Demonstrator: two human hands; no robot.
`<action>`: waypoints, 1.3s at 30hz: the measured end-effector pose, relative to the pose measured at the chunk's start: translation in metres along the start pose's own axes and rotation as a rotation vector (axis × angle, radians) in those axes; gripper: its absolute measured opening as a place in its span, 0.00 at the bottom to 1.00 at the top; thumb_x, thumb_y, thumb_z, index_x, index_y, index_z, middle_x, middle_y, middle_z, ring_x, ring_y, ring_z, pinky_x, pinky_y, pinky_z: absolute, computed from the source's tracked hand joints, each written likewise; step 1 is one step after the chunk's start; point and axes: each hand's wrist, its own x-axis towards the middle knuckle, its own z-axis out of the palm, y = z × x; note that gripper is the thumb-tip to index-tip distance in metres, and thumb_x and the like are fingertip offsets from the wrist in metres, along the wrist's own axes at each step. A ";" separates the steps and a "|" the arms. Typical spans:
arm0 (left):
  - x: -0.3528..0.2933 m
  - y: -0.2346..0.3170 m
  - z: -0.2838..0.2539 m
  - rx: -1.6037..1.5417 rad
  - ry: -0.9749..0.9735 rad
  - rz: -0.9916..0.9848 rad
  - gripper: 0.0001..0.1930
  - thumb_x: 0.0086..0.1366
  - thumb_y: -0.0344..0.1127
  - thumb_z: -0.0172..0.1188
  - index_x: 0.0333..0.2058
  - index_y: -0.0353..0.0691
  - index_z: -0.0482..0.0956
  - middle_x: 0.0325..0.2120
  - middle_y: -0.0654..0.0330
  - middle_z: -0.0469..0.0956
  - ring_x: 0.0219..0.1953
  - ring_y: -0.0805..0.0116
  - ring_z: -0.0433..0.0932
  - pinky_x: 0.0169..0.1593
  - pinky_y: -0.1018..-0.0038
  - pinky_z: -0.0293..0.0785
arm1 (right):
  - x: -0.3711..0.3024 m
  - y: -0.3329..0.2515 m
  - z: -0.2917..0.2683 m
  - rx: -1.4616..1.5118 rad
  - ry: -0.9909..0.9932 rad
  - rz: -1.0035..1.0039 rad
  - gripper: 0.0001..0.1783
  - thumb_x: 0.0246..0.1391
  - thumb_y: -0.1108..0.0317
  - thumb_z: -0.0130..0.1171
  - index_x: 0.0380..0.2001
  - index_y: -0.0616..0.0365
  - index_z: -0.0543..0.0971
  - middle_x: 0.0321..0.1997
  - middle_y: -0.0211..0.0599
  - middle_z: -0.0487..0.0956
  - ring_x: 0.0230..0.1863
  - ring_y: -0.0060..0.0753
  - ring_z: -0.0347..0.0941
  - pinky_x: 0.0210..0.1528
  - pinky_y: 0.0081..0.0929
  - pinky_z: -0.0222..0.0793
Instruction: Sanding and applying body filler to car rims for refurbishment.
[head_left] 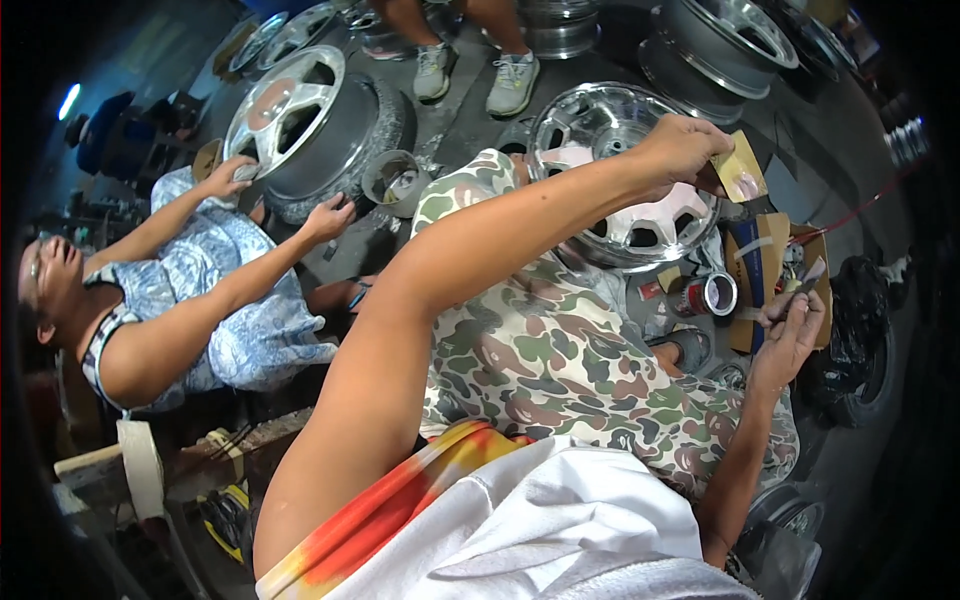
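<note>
My left hand (690, 150) reaches across to the right with its fingers pinched on a tan square card (738, 158). A smear of pale pink paste (745, 187) sits on the card's lower part. Lower down on the right, my right hand (793, 335) is closed on a small thin spreader (815, 272), whose handle is mostly hidden by the fingers. A shiny alloy wheel (648, 222) lies beyond my knees, partly behind my left forearm. Pale pink patches cover parts of its spokes.
An open can (720, 294) and a cardboard box (820, 245) stand near my right hand, beside a black plastic bag (862, 310). At left, a co-worker (235, 290) holds a grey block (246, 173) at another wheel (283, 108). Someone's shoes (513, 84) and a bucket (395, 183) are farther off.
</note>
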 end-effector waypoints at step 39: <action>0.001 0.077 -0.117 0.358 0.219 0.356 0.10 0.72 0.37 0.58 0.40 0.38 0.83 0.28 0.67 0.81 0.27 0.80 0.76 0.32 0.82 0.74 | 0.080 0.246 0.185 -1.044 -0.782 -0.285 0.12 0.65 0.63 0.47 0.43 0.62 0.65 0.30 0.62 0.81 0.33 0.68 0.79 0.38 0.60 0.74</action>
